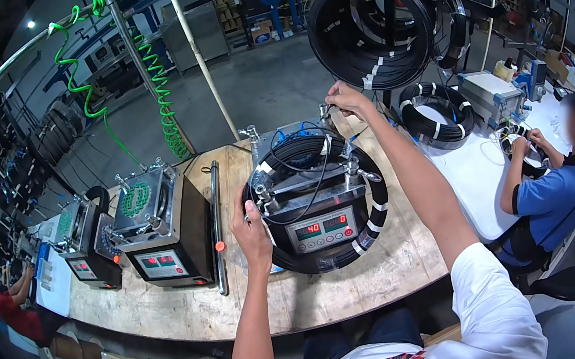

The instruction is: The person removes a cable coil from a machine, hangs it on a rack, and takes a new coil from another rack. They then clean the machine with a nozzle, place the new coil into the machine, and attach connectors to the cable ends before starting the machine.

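Note:
A coil of black cable [380,217] with white tape bands leans upright around the front of a fiber polishing machine [321,232] with red digits on its panel. My left hand [255,238] grips the coil's left side, thumb in front and fingers partly hidden behind. Beyond the coil, my right hand [348,100] is closed in a pinch by the machine's back right corner post [324,111]. Whatever sits between those fingertips is too small to make out. Thin black cable loops and blue connectors [295,134] lie over the machine's top.
Two similar machines [154,233] stand left on the wooden bench [196,312], beside a metal bar [217,223]. Large cable coils [370,33] hang behind. At right, a person in blue [557,191] handles cable at a white table [459,183]. Another person [17,313] sits far left.

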The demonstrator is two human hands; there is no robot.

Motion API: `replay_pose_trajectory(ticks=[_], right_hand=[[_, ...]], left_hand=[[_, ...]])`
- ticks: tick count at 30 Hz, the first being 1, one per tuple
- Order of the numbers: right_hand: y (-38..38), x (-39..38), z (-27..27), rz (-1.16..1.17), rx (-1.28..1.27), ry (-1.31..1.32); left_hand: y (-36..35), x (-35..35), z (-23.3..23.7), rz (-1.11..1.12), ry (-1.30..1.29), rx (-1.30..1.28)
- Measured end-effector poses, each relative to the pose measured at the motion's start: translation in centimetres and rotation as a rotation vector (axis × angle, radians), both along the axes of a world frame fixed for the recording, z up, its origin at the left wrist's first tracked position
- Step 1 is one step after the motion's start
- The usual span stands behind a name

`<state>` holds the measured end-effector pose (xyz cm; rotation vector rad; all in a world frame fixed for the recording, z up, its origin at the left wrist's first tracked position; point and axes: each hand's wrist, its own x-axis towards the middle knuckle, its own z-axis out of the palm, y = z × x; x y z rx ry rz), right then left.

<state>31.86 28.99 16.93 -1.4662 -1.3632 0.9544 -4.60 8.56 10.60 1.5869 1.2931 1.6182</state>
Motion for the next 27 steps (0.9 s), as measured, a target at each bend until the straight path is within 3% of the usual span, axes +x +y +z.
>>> replay_pose_trajectory(ticks=[2, 5, 8, 11, 14, 18, 21, 24, 27], right_hand=[[0.0, 0.2, -0.2, 0.103, -0.089, 0.259], [-1.4, 0.2, 0.0, 0.146, -0.032, 0.447], [-3.1, -1.0, 2.1, 0.060, -0.090, 0.123], [-1.3, -0.5, 0.6, 0.100, -0.093, 0.018], [-0.7, -1.1, 0.5, 0.120, 0.110, 0.459], [-2.6, -1.9, 4.1, -0.136, -0.062, -0.135], [-0.5, -0.7, 2.3, 0.108, -0.076, -0.130], [-2.0, -0.9, 3.9, -0.046, -0.113, -0.266], [-3.8, -3.4, 6.2, -0.015, -0.223, -0.280]], left_hand=[[-0.3, 0.0, 0.3, 0.000, -0.009, -0.009], [-0.3, 0.3, 0.4, -0.005, -0.031, 0.004], [-0.3, 0.5, 0.5, -0.015, -0.045, 0.012], [-0.2, 0.4, 0.2, -0.012, -0.037, 0.031], [-0.3, 0.2, 0.2, 0.000, -0.020, 0.005], [-0.6, 0.5, 0.8, -0.018, -0.049, -0.012], [-0.4, 0.4, 0.3, -0.016, -0.060, 0.005], [-0.2, 0.5, 0.2, 0.001, -0.063, 0.031], [-0.6, 0.5, 0.7, -0.003, -0.051, -0.002]])
